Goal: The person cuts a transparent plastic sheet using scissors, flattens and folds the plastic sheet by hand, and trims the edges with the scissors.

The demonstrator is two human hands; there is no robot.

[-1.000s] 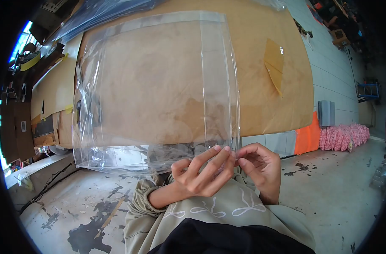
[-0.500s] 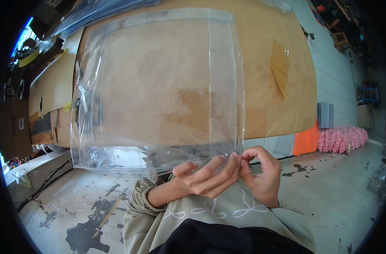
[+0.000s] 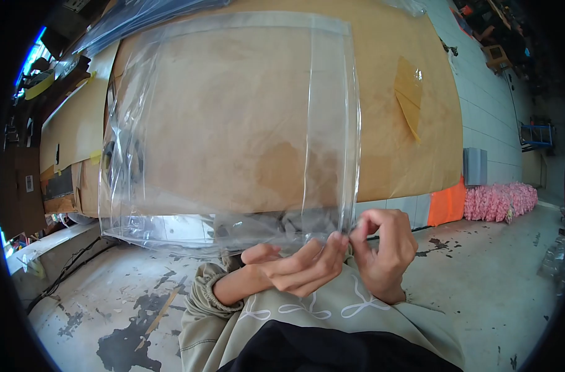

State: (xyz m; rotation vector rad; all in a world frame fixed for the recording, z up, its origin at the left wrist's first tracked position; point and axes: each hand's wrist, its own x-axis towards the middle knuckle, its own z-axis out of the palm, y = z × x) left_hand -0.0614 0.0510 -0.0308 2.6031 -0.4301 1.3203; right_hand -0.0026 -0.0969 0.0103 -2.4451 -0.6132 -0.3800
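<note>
A large clear plastic bag (image 3: 233,118) with seamed edges lies over the brown cardboard-covered table (image 3: 406,37), its near part hanging over the front edge. My left hand (image 3: 298,266) is at the bag's near right corner, its fingers curled together on the plastic. Just to its right, my right hand (image 3: 385,251) pinches with thumb and forefinger beside that same corner. What sits between those fingertips is too small to make out.
Blue-tinted plastic sheets (image 3: 146,22) lie at the back left. A cardboard box (image 3: 22,186) stands far left. On the right are an orange sheet (image 3: 447,204), a pink bundle (image 3: 501,202) and a grey block (image 3: 475,166). Black cables (image 3: 65,273) run at lower left.
The bag's right edge has shifted slightly right. My left fingers have curled and dropped a little. My right hand has turned and drawn slightly away from the left fingertips.
</note>
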